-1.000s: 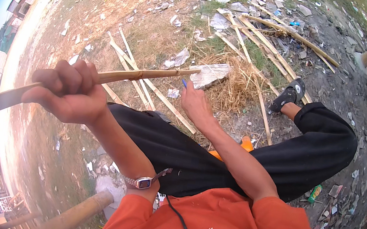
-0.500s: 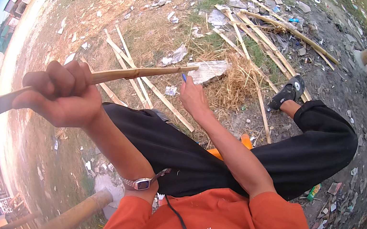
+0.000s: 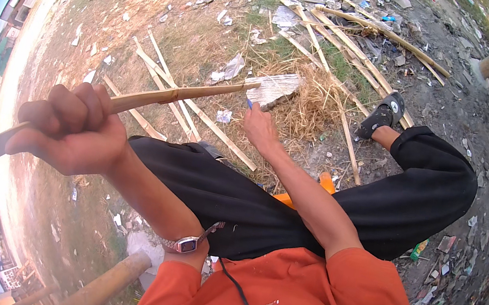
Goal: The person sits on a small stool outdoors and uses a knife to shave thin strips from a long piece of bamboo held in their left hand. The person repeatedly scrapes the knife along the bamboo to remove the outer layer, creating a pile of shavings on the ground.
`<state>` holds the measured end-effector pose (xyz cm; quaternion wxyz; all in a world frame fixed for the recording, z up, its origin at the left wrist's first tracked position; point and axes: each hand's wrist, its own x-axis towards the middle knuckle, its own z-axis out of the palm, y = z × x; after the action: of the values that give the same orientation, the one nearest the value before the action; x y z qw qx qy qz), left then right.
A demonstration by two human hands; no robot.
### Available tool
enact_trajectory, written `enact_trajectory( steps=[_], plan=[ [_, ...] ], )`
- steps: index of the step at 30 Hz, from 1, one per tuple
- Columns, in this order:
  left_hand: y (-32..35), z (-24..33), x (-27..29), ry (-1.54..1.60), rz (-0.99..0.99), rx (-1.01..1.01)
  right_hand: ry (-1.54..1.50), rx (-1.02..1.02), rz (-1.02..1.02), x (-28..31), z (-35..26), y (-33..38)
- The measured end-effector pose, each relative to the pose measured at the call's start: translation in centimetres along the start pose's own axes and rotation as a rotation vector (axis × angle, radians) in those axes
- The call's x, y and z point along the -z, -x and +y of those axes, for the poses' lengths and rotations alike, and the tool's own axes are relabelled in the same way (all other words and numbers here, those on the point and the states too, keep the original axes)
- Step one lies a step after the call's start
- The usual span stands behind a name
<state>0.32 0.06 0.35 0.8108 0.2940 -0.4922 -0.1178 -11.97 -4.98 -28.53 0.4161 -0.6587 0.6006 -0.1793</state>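
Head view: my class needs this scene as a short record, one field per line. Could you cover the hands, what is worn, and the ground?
Left hand: closed around a long bamboo strip
Right hand: gripping a small blue item, mostly hidden
Worn: watch, orange-red shirt, black trousers, dark shoe
Ground: loose strips, some crossing; dry straw; pale flat piece
Unclear: orange object, partly covered

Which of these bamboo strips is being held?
The long bamboo strip gripped in the left hand, its far end near the right hand; the other strips in view lie on the ground.
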Motion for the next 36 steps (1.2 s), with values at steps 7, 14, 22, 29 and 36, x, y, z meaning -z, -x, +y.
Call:
enact_trajectory(
  steps=[7, 14, 22, 29, 36],
  plan=[
    [0.1, 0.2, -0.4, -0.122, 0.090, 0.024, 0.004, 0.051, 0.109, -1.6, 2.3, 1.1],
    [-0.5, 0.1, 1.0, -0.130, 0.012, 0.024, -0.135, 0.224, 0.123, -0.9, 0.1, 0.6],
    [-0.8, -0.2, 1.6, 0.057, -0.170, 0.082, -0.035, -0.017, 0.048, -2.4, 3.7, -3.3],
    [-1.0, -0.3, 2.1, 0.192, -0.245, 0.107, -0.021, 0.016, 0.029, -1.8, 3.6, -4.4],
    [-1.1, -0.2, 2.6, 0.059, -0.141, 0.089, 0.069, -0.057, -0.036, -3.0, 4.9, -5.7]
  ],
)
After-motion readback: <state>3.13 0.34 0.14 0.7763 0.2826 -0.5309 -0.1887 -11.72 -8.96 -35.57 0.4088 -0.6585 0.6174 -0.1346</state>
